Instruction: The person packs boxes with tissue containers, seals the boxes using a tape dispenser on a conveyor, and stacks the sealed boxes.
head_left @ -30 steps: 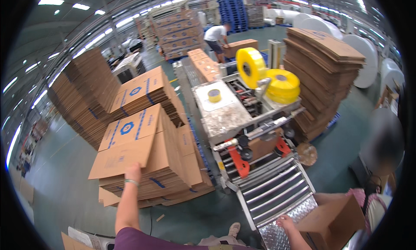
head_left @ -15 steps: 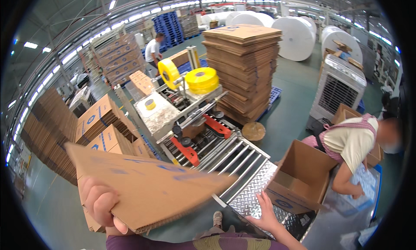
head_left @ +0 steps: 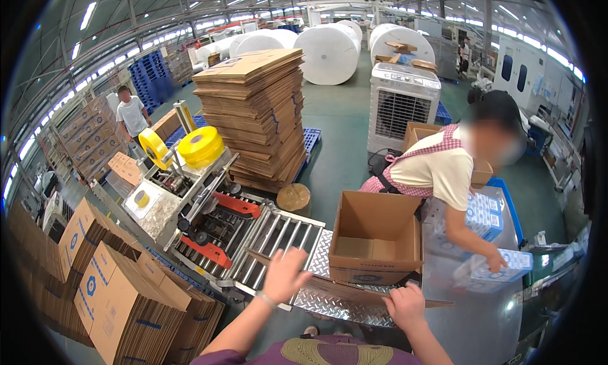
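Observation:
A flattened cardboard box (head_left: 345, 294), seen nearly edge-on, stands in front of me across the diamond-plate table (head_left: 316, 307). My left hand (head_left: 285, 275) is open at its left part, fingers stretched out and thumb apart. With fingers curled over the top edge, my right hand (head_left: 406, 306) grips the cardboard toward its right end. Just behind it sits an open, upright cardboard box (head_left: 377, 265), whose visible inside holds nothing. To the right, a co-worker's hand (head_left: 496, 261) touches a blue-and-white wrapped pack (head_left: 497, 270) on a metal table (head_left: 468, 308).
A roller conveyor (head_left: 278, 254) leads left to a taping machine (head_left: 190, 207) with yellow tape rolls (head_left: 201, 146). Flattened boxes (head_left: 130, 302) are stacked at left, with a taller stack (head_left: 253, 118) behind. The co-worker (head_left: 437, 162) leans in beside an air cooler (head_left: 402, 108).
The cardboard went from my left hand at the left to in front of me, above the plate. My right hand now grips it; my left has opened. The view turned right.

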Demonstrator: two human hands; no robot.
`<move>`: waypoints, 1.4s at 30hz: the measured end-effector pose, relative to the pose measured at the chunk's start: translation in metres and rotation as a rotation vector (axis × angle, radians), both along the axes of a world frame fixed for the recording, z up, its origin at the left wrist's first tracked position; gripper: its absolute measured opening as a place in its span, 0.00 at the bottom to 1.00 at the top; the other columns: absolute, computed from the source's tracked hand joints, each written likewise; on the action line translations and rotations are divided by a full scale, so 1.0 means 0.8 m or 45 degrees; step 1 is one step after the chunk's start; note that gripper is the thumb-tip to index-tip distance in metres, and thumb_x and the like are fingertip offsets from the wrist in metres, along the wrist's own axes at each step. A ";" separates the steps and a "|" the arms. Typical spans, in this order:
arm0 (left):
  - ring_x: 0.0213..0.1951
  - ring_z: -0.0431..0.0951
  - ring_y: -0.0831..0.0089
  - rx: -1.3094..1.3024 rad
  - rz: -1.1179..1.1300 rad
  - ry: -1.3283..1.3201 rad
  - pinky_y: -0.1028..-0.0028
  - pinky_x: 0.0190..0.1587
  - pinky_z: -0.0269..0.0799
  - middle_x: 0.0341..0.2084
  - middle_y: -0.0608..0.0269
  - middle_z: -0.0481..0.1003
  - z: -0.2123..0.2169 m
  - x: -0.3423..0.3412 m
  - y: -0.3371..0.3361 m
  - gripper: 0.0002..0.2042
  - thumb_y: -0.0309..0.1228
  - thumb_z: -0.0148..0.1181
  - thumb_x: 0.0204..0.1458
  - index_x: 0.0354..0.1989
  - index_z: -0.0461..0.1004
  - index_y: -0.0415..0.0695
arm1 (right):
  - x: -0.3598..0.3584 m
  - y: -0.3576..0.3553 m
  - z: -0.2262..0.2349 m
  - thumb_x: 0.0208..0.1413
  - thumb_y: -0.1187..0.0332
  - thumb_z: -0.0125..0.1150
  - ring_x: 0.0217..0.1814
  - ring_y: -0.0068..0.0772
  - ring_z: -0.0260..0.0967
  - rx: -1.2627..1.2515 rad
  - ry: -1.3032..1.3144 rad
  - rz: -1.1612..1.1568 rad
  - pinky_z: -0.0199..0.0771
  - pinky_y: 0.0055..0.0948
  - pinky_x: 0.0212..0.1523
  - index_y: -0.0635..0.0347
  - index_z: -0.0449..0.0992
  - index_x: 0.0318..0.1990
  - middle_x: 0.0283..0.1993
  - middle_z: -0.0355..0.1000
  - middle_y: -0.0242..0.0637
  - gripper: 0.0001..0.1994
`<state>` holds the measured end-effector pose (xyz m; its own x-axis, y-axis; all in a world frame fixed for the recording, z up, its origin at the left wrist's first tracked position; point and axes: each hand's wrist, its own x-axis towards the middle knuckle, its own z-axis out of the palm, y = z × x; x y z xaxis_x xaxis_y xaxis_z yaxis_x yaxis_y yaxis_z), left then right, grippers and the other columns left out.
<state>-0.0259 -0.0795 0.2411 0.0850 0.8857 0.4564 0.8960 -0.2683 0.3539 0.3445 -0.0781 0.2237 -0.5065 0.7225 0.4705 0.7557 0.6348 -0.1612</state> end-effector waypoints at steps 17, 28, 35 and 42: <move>0.41 0.84 0.47 -0.759 -0.041 0.369 0.54 0.45 0.79 0.35 0.44 0.82 0.030 -0.032 0.109 0.17 0.41 0.57 0.63 0.44 0.74 0.36 | 0.083 -0.042 -0.016 0.33 0.64 0.62 0.48 0.42 0.68 0.044 0.148 0.027 0.43 0.68 0.72 0.54 0.73 0.23 0.30 0.70 0.30 0.08; 0.43 0.81 0.43 -1.023 -0.710 0.305 0.52 0.48 0.75 0.37 0.40 0.80 -0.059 0.228 0.021 0.19 0.42 0.57 0.60 0.41 0.80 0.35 | 0.080 -0.013 -0.071 0.44 0.72 0.57 0.45 0.47 0.73 -0.772 -0.482 0.643 0.71 0.47 0.64 0.57 0.78 0.23 0.32 0.76 0.45 0.05; 0.79 0.42 0.60 -0.911 -1.121 0.941 0.40 0.75 0.36 0.78 0.54 0.44 -0.089 0.161 -0.026 0.56 0.53 0.70 0.43 0.78 0.45 0.44 | 0.108 0.021 -0.144 0.36 0.61 0.66 0.50 0.47 0.68 -0.868 -0.066 0.856 0.45 0.65 0.73 0.55 0.76 0.37 0.43 0.72 0.35 0.17; 0.78 0.45 0.55 -0.854 -0.992 0.468 0.49 0.76 0.39 0.76 0.43 0.48 -0.150 0.169 -0.059 0.54 0.55 0.69 0.44 0.74 0.53 0.34 | 0.083 0.145 -0.006 0.45 0.67 0.71 0.35 0.53 0.77 -0.355 -0.356 0.003 0.76 0.50 0.48 0.61 0.73 0.48 0.24 0.74 0.49 0.21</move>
<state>0.1094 -0.1266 0.1210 0.7628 0.5886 -0.2676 0.6446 -0.6603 0.3852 0.4108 0.0383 0.2191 -0.5893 0.8017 0.0999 0.7933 0.5977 -0.1161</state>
